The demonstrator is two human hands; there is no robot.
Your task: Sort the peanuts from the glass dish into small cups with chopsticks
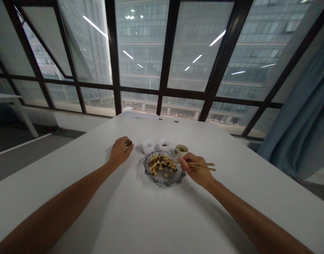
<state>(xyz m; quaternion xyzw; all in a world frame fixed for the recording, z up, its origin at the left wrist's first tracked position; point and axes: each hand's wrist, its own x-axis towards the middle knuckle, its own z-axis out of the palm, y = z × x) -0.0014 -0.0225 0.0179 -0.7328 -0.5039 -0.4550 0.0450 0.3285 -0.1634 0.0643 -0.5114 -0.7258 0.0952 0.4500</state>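
My right hand (197, 169) is closed around a pair of chopsticks (204, 164). Their tips reach over a scalloped clear glass plate (164, 183) heaped with peanuts (155, 169) and darker bits, too small to name. On the left, my left hand (121, 151) wraps round a small cup (128, 143), whose dark rim shows between thumb and fingers. Behind the plate stand two white bowls. The left white bowl (148, 147) shows no clear contents, and the right white bowl (164, 145) has a few dark bits inside. A pale cup with dark lettering (181, 151) stands just beyond my right hand.
Everything stands on a wide white table (141, 218). Papers (141, 115) and a small white box (128, 109) lie at its far end, near two round holes. Large windows rise behind it. A blue curtain (297, 113) hangs at right, and another white table (5, 98) stands at left.
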